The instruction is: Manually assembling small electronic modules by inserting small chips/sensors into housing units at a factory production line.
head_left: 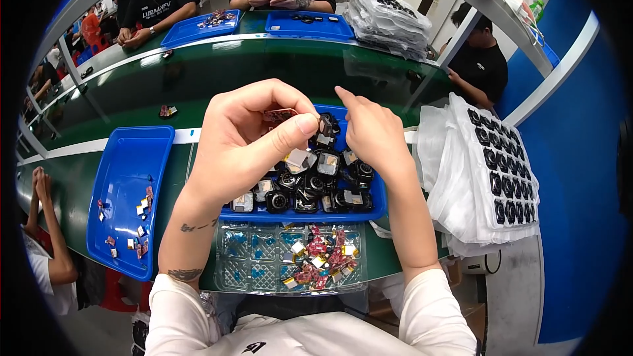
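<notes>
My left hand (247, 138) pinches a small red circuit piece (279, 115) between thumb and fingers, raised over a blue tray (379, 206). My right hand (372, 133) is beside it, fingers curled around a small black part (326, 125) that touches the red piece. The blue tray below holds several small black camera-like modules (310, 188). Nearer to me lies a clear plastic tray (247, 254) with several small red and yellow parts (323, 257).
A second blue tray (128, 178) with a few scraps sits at the left. Stacks of white blister trays (491, 171) with black parts stand at the right. A green conveyor (198, 86) runs across; other people work beyond it at blue trays (310, 25).
</notes>
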A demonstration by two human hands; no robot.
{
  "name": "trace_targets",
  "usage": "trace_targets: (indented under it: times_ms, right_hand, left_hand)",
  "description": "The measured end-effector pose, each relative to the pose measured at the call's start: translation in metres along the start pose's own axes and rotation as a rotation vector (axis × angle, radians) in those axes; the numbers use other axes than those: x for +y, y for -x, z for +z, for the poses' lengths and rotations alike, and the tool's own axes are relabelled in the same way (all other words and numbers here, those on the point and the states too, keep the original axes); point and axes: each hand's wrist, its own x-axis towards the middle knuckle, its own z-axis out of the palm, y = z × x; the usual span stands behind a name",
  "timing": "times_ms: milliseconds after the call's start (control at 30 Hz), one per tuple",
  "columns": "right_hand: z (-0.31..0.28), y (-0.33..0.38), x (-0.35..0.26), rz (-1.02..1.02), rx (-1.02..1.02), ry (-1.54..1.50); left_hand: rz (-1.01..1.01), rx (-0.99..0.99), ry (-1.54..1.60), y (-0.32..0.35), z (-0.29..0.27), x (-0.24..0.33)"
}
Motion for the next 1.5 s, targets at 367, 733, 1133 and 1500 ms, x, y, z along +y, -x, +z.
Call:
trace_targets:
  times_ms: [367,733,1133,1500]
  right_hand:
    - [0.006,-0.003,-0.011,-0.185,0.081,-0.086]
    - [0.011,-0.005,0.001,-0.149,-0.529,-0.273]
    - [-0.026,-0.010,-0.024,0.214,-0.158,-1.419]
    - [-0.027,-0.004,-0.033,0.181,-0.086,-1.351]
  left_hand:
    - [-0.051,0.000,-0.048,0.001,0.000,0.003]
    - [-0.143,0.053,-0.100,-0.003,0.003,-0.002]
    - [-0.162,0.264,-0.534,-0.005,0.007,-0.027]
    - [-0.164,0.333,-0.523,-0.006,0.006,-0.030]
